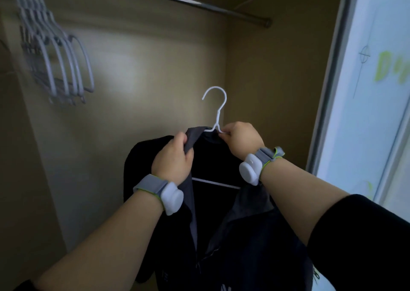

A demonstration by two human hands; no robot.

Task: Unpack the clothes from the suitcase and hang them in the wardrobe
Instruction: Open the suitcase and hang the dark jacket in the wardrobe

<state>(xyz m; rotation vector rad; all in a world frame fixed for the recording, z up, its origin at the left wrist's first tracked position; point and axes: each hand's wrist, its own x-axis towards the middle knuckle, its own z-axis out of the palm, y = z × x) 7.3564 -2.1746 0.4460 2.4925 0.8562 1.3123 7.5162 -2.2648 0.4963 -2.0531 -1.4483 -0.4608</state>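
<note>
The wardrobe (137,73) fills the view, its tan walls bare, with a sliding door (363,86) at the right edge. A metal rail (188,1) runs across the top. A bunch of grey hangers (55,55) hangs at the upper left, well apart from the hands. A dark jacket (221,235) is held up in front of the back wall, well below the rail, draped on a white hanger (216,104) whose hook points up free. The left hand (172,157) has its fingers (184,141) pinching the jacket's collar. The right hand (240,138) has its fingers (224,136) pressed together on the hanger's shoulder wire, just beside the neck. Each wrist wears a grey band (150,183) carrying a white puck.
</note>
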